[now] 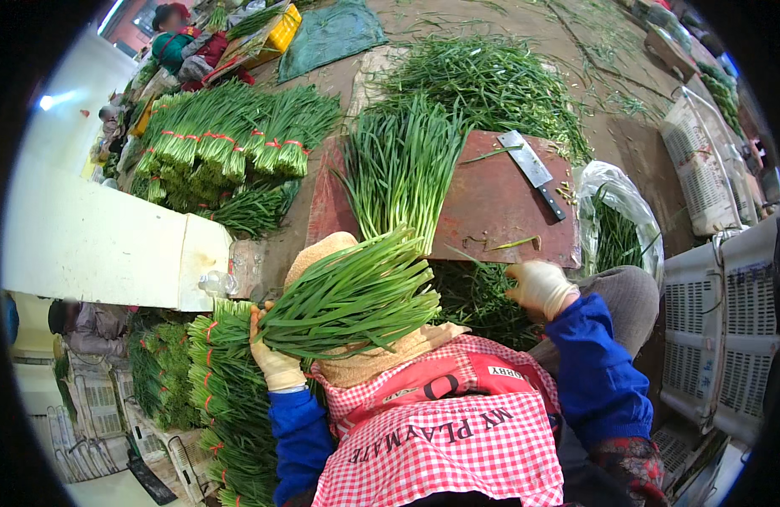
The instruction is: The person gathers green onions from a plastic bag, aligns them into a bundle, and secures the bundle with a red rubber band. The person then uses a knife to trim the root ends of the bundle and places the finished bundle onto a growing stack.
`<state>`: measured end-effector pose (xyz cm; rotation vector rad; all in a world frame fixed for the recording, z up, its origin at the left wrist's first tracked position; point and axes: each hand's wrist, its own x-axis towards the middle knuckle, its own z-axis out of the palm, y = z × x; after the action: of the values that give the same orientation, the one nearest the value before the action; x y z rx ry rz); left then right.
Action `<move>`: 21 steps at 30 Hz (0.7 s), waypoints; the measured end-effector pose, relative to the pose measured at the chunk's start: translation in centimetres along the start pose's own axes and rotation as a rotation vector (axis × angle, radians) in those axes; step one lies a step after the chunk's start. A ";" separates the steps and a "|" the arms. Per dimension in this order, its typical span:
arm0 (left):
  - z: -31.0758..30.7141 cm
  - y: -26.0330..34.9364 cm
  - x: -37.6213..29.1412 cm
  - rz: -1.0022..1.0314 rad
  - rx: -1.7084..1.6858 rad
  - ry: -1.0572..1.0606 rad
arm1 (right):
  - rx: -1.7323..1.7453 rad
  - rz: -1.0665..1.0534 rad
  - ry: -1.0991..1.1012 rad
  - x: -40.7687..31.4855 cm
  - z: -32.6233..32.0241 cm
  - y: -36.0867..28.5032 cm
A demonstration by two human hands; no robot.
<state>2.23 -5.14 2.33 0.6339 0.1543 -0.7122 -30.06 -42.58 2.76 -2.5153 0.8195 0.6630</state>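
Note:
My left hand, in a pale glove, is closed on the leafy end of a loose bunch of garlic chives that lies across my lap over a tan towel. The cut stems point right. My right hand, gloved too, hovers by the near edge of a reddish-brown board; I see nothing in it, and its fingers are partly blurred. On the board's left lies another bunch of chives, stems towards me. A cleaver with a black handle rests at the board's right.
Bundles tied with red bands stand at the upper left; more tied bundles lie at my left. Loose leaves are heaped beyond the board. A clear plastic bag of leaves and white plastic crates are at the right. A person sits far left.

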 end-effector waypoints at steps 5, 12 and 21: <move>1.1 -0.2 0.4 -0.022 -0.069 -0.084 | 1.637 -0.459 -0.380 -0.6 2.1 -7.1; 1.3 2.6 0.7 0.207 0.063 0.048 | 1.478 -0.214 -0.081 0.2 -2.2 -7.6; 0.6 1.5 0.5 0.151 0.015 0.093 | 1.409 -0.290 0.011 -1.1 -0.5 -8.4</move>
<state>3.50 -4.92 3.36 0.6864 0.1851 -0.5394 -25.42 -36.08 5.69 -1.2736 0.5553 -0.0922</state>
